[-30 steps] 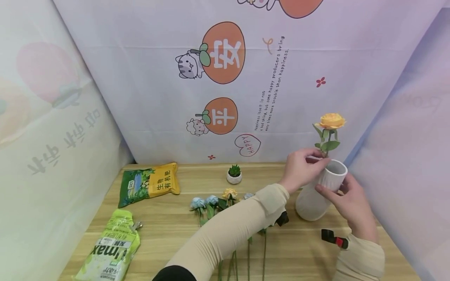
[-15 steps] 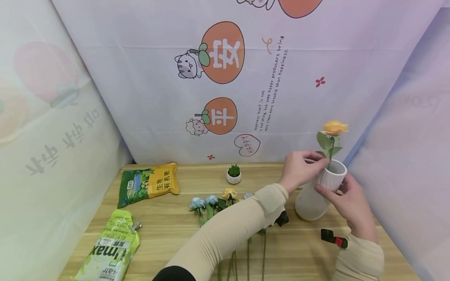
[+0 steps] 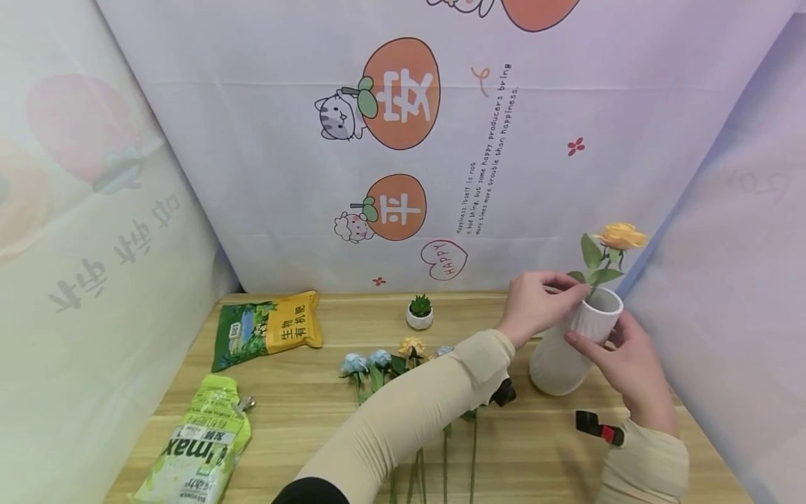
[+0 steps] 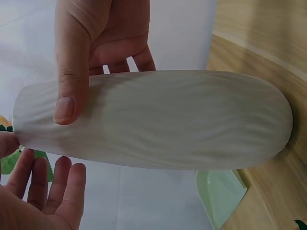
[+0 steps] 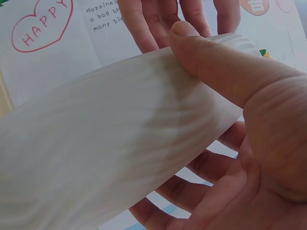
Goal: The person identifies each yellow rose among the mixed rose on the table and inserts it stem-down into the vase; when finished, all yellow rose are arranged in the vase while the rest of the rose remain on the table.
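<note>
White vase [image 3: 569, 346] stood tilted on wooden table [image 3: 302, 420] near right backdrop. Right hand [image 3: 630, 371] gripped vase, thumb across ribbed wall. Left hand [image 3: 541, 302] at rim, fingers pinching stem (apparently). Orange rose [image 3: 620, 236] leaned from mouth.

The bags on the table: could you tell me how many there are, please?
2: a green-and-yellow bag at the back left of the table, and a light green bag at the front left edge, partly cut off.
</note>
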`<state>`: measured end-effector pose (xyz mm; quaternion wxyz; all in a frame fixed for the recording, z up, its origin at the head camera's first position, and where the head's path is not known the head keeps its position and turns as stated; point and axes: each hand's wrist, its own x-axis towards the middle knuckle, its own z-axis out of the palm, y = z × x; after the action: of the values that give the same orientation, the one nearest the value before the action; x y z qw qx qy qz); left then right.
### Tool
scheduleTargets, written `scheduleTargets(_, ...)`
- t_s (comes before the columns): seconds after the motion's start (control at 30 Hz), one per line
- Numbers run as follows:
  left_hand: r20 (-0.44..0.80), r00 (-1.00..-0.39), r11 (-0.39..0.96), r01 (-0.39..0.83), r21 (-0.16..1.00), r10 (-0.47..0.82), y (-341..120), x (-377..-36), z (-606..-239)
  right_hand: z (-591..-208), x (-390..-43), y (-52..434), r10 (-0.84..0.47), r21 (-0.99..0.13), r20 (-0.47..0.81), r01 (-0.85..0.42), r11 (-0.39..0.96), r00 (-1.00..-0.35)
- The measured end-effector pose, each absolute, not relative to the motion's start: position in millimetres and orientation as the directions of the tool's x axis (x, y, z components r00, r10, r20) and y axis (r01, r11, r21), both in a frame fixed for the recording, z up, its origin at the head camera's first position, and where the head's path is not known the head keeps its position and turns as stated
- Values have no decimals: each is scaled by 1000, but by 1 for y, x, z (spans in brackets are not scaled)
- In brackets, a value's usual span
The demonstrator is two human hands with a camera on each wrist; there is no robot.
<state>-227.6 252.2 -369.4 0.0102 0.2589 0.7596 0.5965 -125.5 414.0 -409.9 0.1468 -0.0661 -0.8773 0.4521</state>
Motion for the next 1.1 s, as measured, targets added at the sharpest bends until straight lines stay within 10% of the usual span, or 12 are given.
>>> scheduleTargets(1.1,297,-771,37,382,923,563,187,-232,-389,-410,-127,413,259,-810,146,35,585,-955)
